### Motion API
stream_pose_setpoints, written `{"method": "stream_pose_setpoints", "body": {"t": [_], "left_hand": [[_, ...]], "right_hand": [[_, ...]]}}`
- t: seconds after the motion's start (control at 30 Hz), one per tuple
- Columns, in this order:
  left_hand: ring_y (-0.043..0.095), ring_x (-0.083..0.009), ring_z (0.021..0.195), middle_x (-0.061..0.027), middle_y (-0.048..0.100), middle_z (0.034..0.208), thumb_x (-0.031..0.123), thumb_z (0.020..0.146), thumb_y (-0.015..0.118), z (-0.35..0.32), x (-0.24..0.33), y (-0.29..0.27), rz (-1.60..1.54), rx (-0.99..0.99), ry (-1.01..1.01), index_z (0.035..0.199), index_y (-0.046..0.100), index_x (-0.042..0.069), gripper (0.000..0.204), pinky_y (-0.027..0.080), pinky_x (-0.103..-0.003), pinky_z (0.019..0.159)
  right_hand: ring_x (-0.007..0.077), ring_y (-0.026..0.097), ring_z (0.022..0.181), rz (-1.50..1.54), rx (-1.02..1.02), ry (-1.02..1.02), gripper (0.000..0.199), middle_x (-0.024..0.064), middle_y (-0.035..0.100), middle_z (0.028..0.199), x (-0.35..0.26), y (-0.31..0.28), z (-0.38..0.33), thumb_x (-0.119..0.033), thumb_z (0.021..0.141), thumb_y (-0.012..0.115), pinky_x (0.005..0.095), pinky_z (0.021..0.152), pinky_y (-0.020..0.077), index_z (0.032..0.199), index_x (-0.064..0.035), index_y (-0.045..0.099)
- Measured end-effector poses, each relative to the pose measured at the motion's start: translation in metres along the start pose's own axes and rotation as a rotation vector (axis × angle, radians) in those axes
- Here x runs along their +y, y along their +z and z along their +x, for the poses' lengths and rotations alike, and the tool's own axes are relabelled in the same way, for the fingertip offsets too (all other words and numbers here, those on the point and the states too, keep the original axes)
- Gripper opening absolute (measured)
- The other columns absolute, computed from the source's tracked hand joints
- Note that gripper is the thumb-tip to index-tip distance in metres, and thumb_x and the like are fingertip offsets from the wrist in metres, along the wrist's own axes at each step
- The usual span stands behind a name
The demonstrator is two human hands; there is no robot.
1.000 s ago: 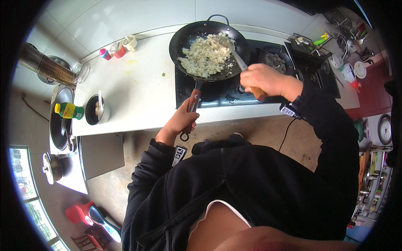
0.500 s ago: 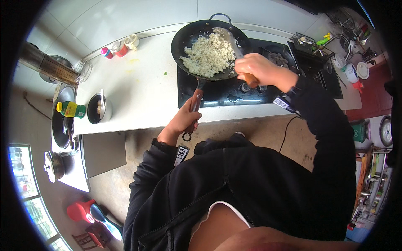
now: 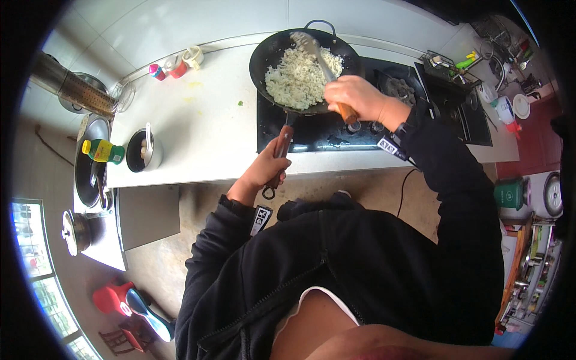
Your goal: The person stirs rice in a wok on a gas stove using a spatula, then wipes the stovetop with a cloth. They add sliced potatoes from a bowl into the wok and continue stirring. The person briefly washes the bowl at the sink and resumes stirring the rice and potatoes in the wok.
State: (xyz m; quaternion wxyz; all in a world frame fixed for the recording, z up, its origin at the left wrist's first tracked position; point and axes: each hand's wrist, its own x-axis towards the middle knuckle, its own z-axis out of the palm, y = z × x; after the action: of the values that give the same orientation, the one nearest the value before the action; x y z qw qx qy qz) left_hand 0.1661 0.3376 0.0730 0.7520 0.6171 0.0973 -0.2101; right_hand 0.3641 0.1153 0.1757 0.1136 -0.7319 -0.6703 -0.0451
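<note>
A black wok [image 3: 259,69] sits on the black glass stove [image 3: 312,142], with a heap of white rice [image 3: 297,78] inside. My left hand [image 3: 264,167] is closed around the brown wooden handle at its near side. My right hand [image 3: 359,101] grips the wooden end of a metal spatula [image 3: 326,67]. The spatula's blade rests at the far side of the rice, with grains on it. A second burner [image 3: 398,87] lies to the right of the wok, beyond my right wrist.
On the white counter [image 3: 204,132] at left are a dark-lined bowl [image 3: 135,151] with a white spoon, a green bottle with yellow cap [image 3: 103,151] and small seasoning jars [image 3: 176,66]. A black dish rack [image 3: 444,66] stands right. A lidded pot [image 3: 77,233] is at far left.
My right hand and the spatula have shifted left, the blade now at the wok's far left-centre. The rice is pushed into a more compact heap. My left hand keeps its hold.
</note>
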Motion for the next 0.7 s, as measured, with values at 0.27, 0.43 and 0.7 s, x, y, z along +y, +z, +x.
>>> {"method": "stream_pose_setpoints", "body": {"t": [0.27, 0.43, 0.7], "left_hand": [[0.051, -0.01, 0.051, -0.0023, 0.051, 0.075, 0.0, 0.085, 0.055, -0.002, 0.005, 0.002, 0.027, 0.003, -0.025, 0.151, 0.022, 0.012, 0.075, 0.046, -0.027, 0.046], [0.05, -0.01, 0.051, -0.0022, 0.051, 0.076, 0.0, 0.085, 0.054, -0.001, 0.004, 0.002, 0.037, 0.008, -0.031, 0.152, 0.022, 0.014, 0.076, 0.047, -0.027, 0.047], [0.05, -0.0093, 0.051, -0.0021, 0.051, 0.078, -0.001, 0.085, 0.054, 0.0, 0.005, 0.002, 0.028, -0.012, -0.02, 0.152, 0.023, 0.014, 0.076, 0.047, -0.026, 0.048]], "right_hand": [[0.0259, 0.06, 0.075, 0.158, 0.001, -0.157, 0.017, 0.0048, 0.057, 0.08, -0.053, 0.01, -0.004, -0.018, 0.079, 0.068, 0.0365, 0.07, 0.0487, 0.076, -0.0111, 0.053], [0.0269, 0.06, 0.078, 0.083, -0.056, -0.043, 0.018, 0.0054, 0.057, 0.08, -0.036, -0.016, -0.027, -0.018, 0.08, 0.067, 0.0374, 0.072, 0.047, 0.075, -0.0093, 0.052], [0.0259, 0.059, 0.076, 0.123, -0.061, -0.107, 0.015, 0.0046, 0.057, 0.082, -0.055, -0.004, -0.034, -0.016, 0.079, 0.067, 0.0373, 0.069, 0.0481, 0.077, -0.0109, 0.052]]}}
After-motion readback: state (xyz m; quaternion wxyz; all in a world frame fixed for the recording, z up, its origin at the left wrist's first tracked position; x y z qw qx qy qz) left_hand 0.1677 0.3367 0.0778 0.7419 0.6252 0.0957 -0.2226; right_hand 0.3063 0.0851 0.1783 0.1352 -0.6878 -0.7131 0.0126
